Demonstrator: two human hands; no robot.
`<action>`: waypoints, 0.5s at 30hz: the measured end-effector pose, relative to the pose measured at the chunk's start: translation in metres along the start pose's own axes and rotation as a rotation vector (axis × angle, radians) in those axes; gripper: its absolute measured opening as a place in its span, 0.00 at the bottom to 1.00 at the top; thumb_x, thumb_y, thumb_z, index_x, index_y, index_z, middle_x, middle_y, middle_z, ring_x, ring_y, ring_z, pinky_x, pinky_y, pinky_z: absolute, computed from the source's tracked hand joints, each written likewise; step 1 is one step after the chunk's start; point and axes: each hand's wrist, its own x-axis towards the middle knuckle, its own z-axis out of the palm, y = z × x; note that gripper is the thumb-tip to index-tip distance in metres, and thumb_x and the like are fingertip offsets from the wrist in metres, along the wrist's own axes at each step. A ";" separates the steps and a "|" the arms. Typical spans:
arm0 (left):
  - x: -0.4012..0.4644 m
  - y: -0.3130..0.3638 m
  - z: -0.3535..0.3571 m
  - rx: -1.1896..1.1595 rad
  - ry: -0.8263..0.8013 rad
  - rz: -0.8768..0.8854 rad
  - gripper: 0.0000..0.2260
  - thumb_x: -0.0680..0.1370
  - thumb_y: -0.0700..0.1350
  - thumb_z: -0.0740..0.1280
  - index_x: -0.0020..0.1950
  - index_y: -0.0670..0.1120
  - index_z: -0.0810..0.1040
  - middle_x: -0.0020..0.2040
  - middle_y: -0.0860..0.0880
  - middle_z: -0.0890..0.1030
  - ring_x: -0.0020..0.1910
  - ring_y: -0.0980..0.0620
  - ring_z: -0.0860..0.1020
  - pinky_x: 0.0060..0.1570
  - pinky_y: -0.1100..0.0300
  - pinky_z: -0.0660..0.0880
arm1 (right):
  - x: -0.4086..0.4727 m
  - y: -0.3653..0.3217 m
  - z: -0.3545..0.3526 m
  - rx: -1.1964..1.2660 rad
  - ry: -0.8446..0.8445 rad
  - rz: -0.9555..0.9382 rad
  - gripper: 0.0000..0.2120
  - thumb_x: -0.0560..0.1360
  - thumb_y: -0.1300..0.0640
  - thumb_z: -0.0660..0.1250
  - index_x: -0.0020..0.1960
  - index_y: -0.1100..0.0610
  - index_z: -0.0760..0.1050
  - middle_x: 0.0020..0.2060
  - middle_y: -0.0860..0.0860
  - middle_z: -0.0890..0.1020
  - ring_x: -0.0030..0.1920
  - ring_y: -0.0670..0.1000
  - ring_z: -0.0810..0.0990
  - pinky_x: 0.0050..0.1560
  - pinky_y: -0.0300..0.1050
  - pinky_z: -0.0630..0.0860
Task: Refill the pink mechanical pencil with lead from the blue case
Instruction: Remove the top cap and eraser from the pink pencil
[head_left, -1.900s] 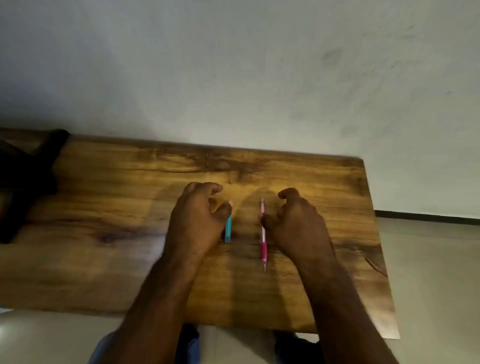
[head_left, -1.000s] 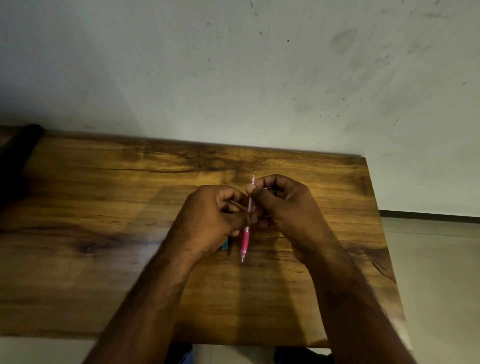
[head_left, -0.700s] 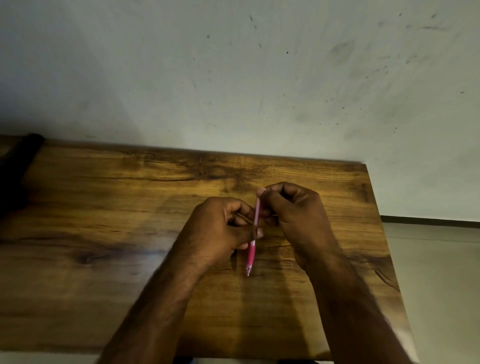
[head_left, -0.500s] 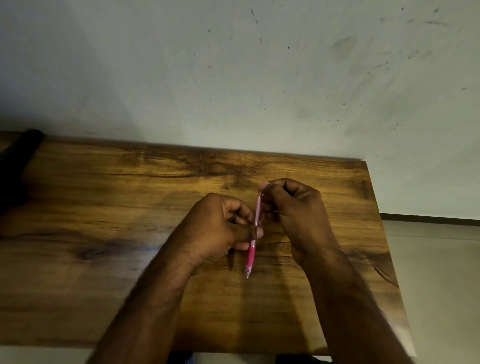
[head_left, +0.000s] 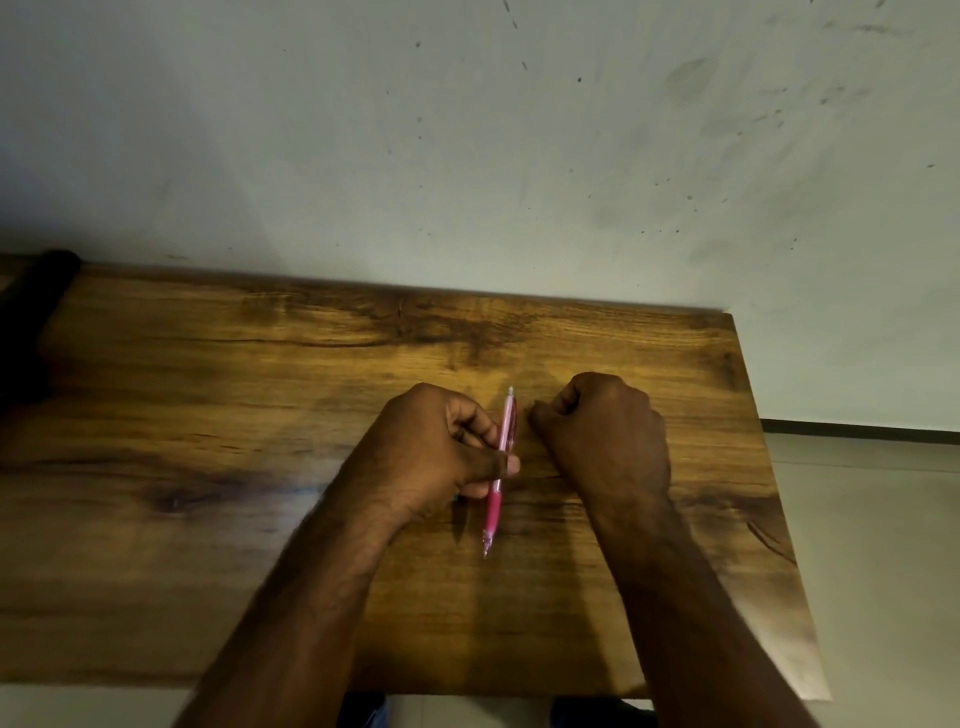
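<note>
Tabletop (head_left: 208, 519) of dark-stained wood, strong grain and knots, set with its far edge against a pale wall (head_left: 467, 130); the wall is scuffed and speckled with small dark marks, most thickly toward the right. Light floor (head_left: 872, 545) shows past the table's right edge and along the near edge, with a dark skirting strip (head_left: 857, 426) where floor meets wall. Dark object (head_left: 31, 317), unidentifiable, lies over the far left corner. Pink mechanical pencil (head_left: 500, 467): held above the right-centre of the table, roughly upright in the view, writing tip pointing toward the near edge, button end toward the far edge; lower grip section deeper pink, upper barrel paler. Left hand (head_left: 431, 452): fingers curled, thumb pressed across the barrel at mid-length, pinching the pencil against the fingers. Right hand (head_left: 605, 441): just beside the pencil on its right side, not touching it, fingers folded into a loose fist resting at the table surface; whether anything is held inside the fist cannot be told. Blue case (head_left: 457, 498): only a sliver of blue shows under the heel of the left hand, on the table. Both forearms are bare, entering from the near edge.
</note>
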 end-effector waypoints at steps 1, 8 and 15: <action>0.000 0.000 0.000 0.005 0.000 0.001 0.08 0.69 0.40 0.81 0.45 0.44 0.86 0.37 0.48 0.88 0.36 0.50 0.88 0.40 0.53 0.86 | 0.000 0.000 0.000 0.000 -0.011 -0.002 0.11 0.73 0.44 0.72 0.37 0.49 0.76 0.36 0.47 0.81 0.40 0.52 0.81 0.38 0.45 0.76; -0.001 0.000 -0.001 0.008 -0.029 0.006 0.07 0.69 0.41 0.81 0.45 0.46 0.86 0.37 0.49 0.88 0.36 0.52 0.88 0.40 0.56 0.86 | 0.009 0.006 -0.020 0.319 -0.012 -0.009 0.14 0.75 0.42 0.73 0.38 0.51 0.82 0.33 0.47 0.84 0.37 0.48 0.83 0.39 0.46 0.78; -0.002 0.003 0.002 -0.056 -0.055 0.014 0.08 0.69 0.40 0.81 0.46 0.45 0.86 0.38 0.47 0.88 0.37 0.52 0.88 0.36 0.62 0.82 | 0.005 -0.001 -0.024 0.693 -0.241 -0.010 0.13 0.76 0.48 0.74 0.39 0.57 0.84 0.33 0.55 0.85 0.26 0.42 0.74 0.29 0.42 0.71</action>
